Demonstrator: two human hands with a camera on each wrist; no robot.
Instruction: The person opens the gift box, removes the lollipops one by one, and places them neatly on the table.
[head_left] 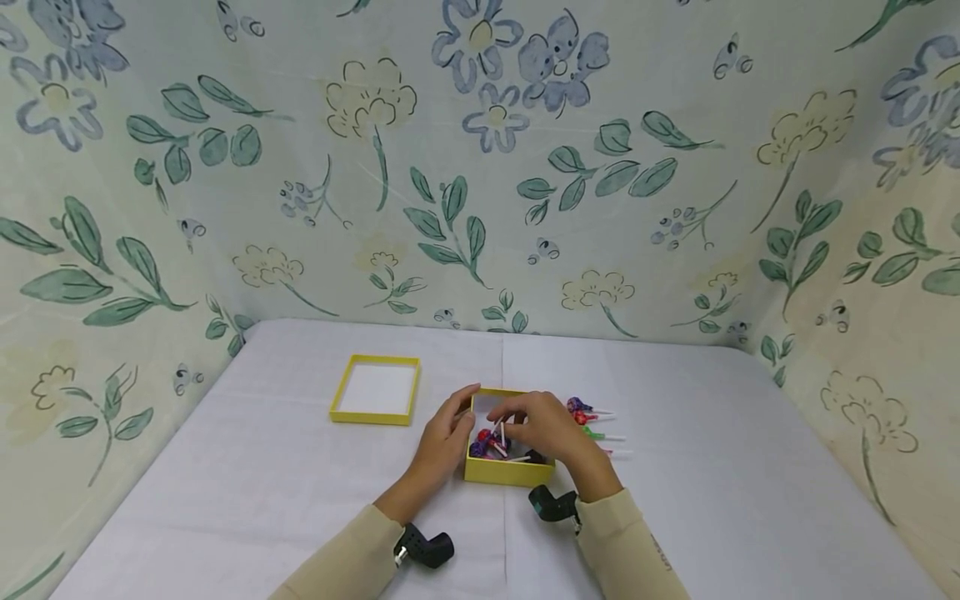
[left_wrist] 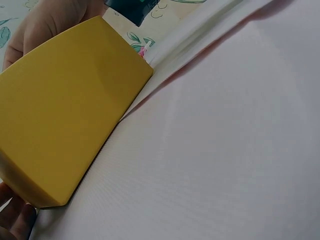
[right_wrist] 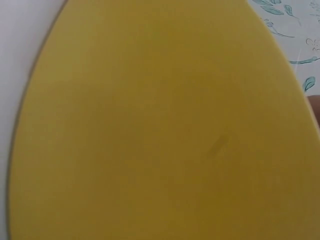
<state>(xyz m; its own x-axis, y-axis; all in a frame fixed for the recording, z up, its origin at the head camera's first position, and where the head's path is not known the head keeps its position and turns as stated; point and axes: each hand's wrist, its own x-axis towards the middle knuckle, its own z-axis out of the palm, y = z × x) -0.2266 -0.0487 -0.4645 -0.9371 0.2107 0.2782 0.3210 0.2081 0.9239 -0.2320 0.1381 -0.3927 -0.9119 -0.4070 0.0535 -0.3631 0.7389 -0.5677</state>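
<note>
A yellow box (head_left: 510, 472) without its lid stands on the table, with several lollipops (head_left: 480, 448) inside, their wrappers purple, red and dark. My left hand (head_left: 442, 437) grips the box's left wall; in the left wrist view its fingers (left_wrist: 20, 217) show at the box's lower corner. Over the box's right side reaches my right hand (head_left: 551, 425), its curled fingers pinching a lollipop by its white stick (head_left: 502, 432). The head of that lollipop cannot be told apart from the others. Yellow box wall (right_wrist: 160, 120) fills most of the right wrist view.
To the left and farther back lies the yellow-rimmed lid (head_left: 373, 419), its white inside facing up. Right of the box, partly behind my right hand, several lollipops (head_left: 585, 418) lie in a column, sticks pointing right. White cloth (head_left: 225, 483) covers the table; a floral curtain (head_left: 450, 208) hangs behind.
</note>
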